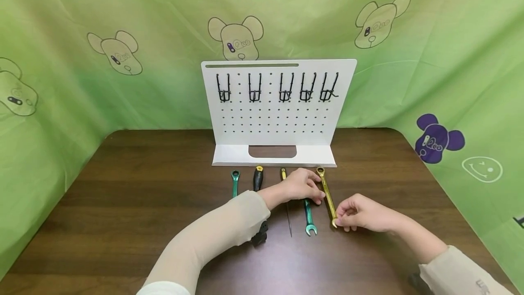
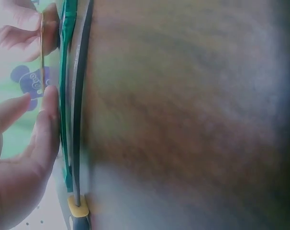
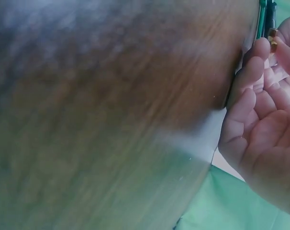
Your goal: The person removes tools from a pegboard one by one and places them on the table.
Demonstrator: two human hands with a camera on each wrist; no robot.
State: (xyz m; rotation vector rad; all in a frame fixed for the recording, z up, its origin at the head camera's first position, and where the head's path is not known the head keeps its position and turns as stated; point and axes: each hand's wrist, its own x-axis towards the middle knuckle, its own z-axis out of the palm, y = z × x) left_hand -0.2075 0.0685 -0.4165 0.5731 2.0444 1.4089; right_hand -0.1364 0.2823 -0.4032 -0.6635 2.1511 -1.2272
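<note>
My right hand (image 1: 364, 213) pinches the open end of a gold combination wrench (image 1: 329, 197) between thumb and fingers. In the right wrist view, the gold wrench's end (image 3: 273, 44) shows at those fingertips. My left hand (image 1: 302, 185) is beside the wrench's upper half; in the left wrist view its thumb (image 2: 21, 108) stands apart from the fingers, with a fingertip right at the wrench's edge. Under the left hand lies a green wrench (image 1: 309, 217), its upper end hidden. A thin screwdriver with a yellow handle (image 1: 283, 173) lies just left of it, partly covered.
A white pegboard (image 1: 278, 122) with several black double hooks (image 1: 285, 88) stands at the table's back. Another green wrench (image 1: 235, 181) and a black-and-yellow screwdriver (image 1: 258, 179) lie before it, partly behind the left arm. Green printed cloth (image 1: 172, 90) surrounds the brown table (image 1: 135, 185).
</note>
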